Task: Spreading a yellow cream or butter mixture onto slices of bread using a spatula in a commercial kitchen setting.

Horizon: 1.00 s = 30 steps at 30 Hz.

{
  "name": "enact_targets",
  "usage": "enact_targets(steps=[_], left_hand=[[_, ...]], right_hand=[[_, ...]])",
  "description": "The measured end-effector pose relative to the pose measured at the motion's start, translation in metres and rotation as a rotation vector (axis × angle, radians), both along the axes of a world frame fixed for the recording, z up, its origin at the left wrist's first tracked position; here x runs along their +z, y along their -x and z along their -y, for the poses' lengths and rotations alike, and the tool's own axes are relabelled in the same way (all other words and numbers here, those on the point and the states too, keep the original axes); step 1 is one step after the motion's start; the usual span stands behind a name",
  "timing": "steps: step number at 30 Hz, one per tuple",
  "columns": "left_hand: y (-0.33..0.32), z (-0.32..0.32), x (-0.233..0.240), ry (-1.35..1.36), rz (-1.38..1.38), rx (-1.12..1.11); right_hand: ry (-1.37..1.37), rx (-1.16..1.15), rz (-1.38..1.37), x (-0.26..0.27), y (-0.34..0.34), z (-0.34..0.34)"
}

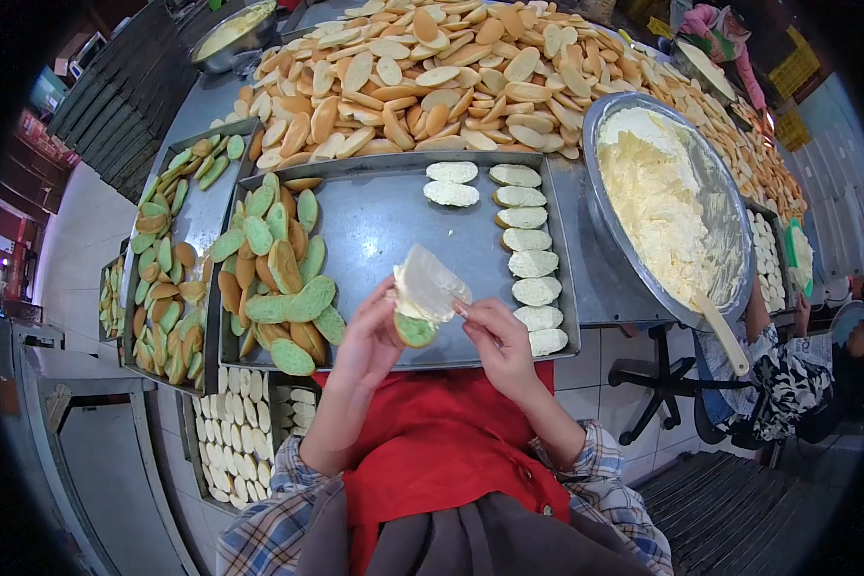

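My left hand (369,333) holds a green oval bread slice (415,330) above the metal baking tray (374,216). Pale cream partly covers the slice's upper end. In my right hand (500,338) is a flat scraper (434,281), its pale, cream-smeared blade laid over that slice. Cream-coated slices (531,263) line the tray's right side in a column, and two more coated slices (452,183) lie at the top beside it. Uncoated green slices with brown crusts (277,270) are heaped at the tray's left.
A metal bowl of cream (651,194) with a pale-handled spatula (720,335) stands right of the tray. Bread slices form a large pile (432,79) behind. Another tray of green slices (176,266) is at left. Co-workers sit at right, near an office chair base (666,385).
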<state>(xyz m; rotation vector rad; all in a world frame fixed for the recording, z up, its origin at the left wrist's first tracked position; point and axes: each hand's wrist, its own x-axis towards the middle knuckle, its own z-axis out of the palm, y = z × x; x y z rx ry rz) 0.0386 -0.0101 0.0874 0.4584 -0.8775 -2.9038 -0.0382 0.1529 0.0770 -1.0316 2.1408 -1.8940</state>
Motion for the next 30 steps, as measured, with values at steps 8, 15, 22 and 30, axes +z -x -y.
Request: enact_targets(steps=[8, 15, 22, 30], left_hand=[[0.008, 0.001, 0.003, 0.017, -0.032, 0.014], [0.017, 0.003, 0.000, 0.072, 0.046, 0.027], [0.022, -0.002, 0.008, 0.103, 0.083, 0.021], [0.027, -0.004, 0.007, 0.123, 0.020, -0.227]], right_hand=[[-0.017, -0.082, 0.035, 0.007, 0.013, -0.004], [-0.186, 0.093, -0.380, 0.003, 0.001, -0.002], [-0.140, 0.024, -0.396, 0.006, -0.001, -0.020], [0.032, -0.090, 0.487, -0.002, 0.035, -0.026]])
